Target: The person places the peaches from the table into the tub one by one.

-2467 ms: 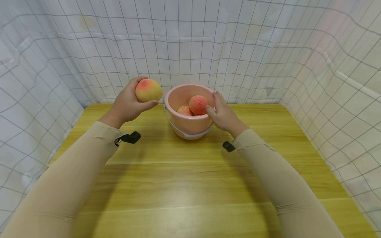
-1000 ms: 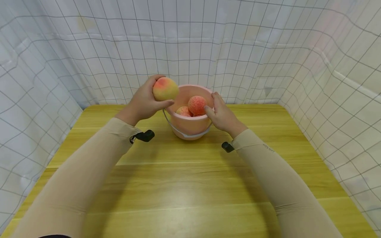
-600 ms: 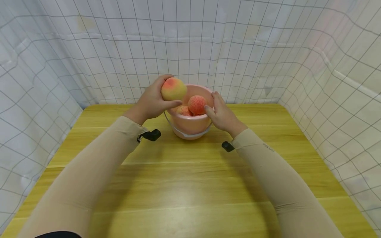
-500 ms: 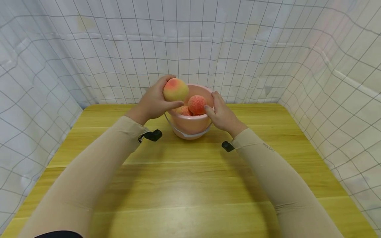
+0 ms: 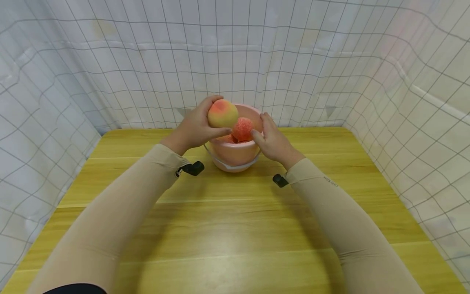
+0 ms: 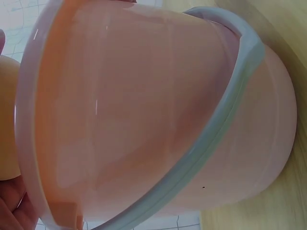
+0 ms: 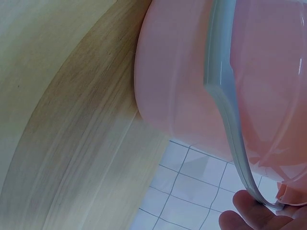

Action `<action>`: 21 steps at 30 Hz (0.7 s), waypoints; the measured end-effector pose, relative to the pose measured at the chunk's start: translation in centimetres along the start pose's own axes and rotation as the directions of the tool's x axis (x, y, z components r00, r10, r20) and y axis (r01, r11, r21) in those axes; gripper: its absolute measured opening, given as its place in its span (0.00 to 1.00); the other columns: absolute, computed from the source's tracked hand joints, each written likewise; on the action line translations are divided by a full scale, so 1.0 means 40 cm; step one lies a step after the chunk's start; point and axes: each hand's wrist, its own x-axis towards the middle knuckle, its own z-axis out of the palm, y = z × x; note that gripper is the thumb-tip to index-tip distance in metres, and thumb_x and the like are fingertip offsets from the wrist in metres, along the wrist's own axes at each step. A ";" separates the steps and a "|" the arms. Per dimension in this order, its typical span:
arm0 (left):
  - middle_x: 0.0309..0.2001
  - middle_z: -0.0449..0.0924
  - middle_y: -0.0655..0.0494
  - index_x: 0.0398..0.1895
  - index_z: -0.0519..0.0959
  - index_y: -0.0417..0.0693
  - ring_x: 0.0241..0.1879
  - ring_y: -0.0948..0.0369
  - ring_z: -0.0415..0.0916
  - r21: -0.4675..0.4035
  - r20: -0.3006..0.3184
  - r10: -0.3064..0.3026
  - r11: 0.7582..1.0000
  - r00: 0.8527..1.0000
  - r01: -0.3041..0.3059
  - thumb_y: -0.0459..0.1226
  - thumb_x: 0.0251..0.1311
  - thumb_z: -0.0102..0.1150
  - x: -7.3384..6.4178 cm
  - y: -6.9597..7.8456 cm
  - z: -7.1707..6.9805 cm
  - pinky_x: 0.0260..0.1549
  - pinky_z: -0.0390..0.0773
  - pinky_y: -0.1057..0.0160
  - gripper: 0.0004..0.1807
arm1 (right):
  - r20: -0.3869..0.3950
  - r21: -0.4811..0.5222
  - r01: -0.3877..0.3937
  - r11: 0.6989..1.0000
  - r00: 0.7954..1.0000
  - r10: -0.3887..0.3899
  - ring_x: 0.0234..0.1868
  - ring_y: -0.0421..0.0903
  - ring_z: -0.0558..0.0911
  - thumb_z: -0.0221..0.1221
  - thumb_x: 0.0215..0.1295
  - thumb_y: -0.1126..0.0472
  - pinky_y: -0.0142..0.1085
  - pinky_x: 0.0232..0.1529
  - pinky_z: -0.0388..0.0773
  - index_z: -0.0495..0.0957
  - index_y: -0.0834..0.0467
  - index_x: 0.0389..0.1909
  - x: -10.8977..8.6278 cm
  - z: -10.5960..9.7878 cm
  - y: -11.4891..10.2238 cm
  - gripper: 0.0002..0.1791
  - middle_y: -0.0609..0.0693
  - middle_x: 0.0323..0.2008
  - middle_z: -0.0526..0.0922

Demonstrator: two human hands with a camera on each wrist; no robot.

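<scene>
My left hand (image 5: 198, 126) grips a yellow peach (image 5: 223, 114) with a red blush, thumb below and fingers behind it. It holds the peach over the left part of a pink bucket (image 5: 235, 156), at rim height or a little above. Inside the bucket lie a speckled red peach (image 5: 242, 129) and, lower and partly hidden, another peach (image 5: 230, 139). My right hand (image 5: 274, 141) holds the bucket's right rim, thumb on the inner side and fingers outside. In the left wrist view, the bucket wall fills most of the picture, and the peach (image 6: 8, 129) shows at the left edge.
A pale grey handle (image 7: 223, 91) hangs down the bucket's near side. The bucket stands near the far edge of a wooden table (image 5: 227, 220). White curtains (image 5: 235, 53) with a dark grid surround the table at the back and sides.
My left hand has carried the yellow peach rightward from beside the bucket to over its opening, dipping slightly at the end. My right hand and the bucket have stayed in place.
</scene>
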 end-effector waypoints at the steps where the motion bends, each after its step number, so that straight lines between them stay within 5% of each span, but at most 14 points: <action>1: 0.66 0.75 0.53 0.79 0.59 0.55 0.53 0.53 0.79 0.003 0.001 0.001 1.000 1.000 -0.001 0.47 0.58 0.79 0.001 0.000 0.001 0.56 0.82 0.49 0.51 | -0.001 0.000 0.002 1.000 1.000 -0.002 0.87 0.55 0.42 0.42 0.80 0.40 0.52 0.85 0.46 0.40 0.63 0.85 0.000 0.000 0.000 0.46 0.59 0.86 0.37; 7: 0.70 0.73 0.50 0.81 0.58 0.53 0.58 0.52 0.78 0.019 0.011 -0.003 1.000 1.000 0.003 0.48 0.59 0.78 0.004 0.006 0.006 0.61 0.81 0.47 0.51 | -0.011 0.004 0.011 1.000 1.000 -0.011 0.87 0.56 0.44 0.42 0.80 0.40 0.52 0.85 0.47 0.40 0.64 0.85 0.000 0.001 0.000 0.46 0.59 0.86 0.38; 14: 0.77 0.68 0.45 0.81 0.59 0.48 0.77 0.49 0.66 0.014 0.009 0.001 1.000 1.000 -0.001 0.46 0.66 0.72 0.003 0.012 0.005 0.76 0.66 0.45 0.45 | -0.013 0.009 0.004 1.000 1.000 -0.004 0.87 0.55 0.43 0.42 0.80 0.40 0.52 0.85 0.47 0.40 0.63 0.85 0.003 0.003 0.002 0.46 0.59 0.86 0.38; 21: 0.76 0.69 0.45 0.81 0.60 0.49 0.77 0.47 0.65 0.017 -0.003 -0.002 1.000 1.000 0.002 0.49 0.69 0.69 -0.001 0.008 -0.004 0.76 0.65 0.41 0.43 | -0.014 0.001 0.005 1.000 1.000 -0.005 0.87 0.55 0.43 0.43 0.80 0.40 0.52 0.85 0.47 0.40 0.64 0.85 0.001 0.003 0.002 0.46 0.59 0.86 0.38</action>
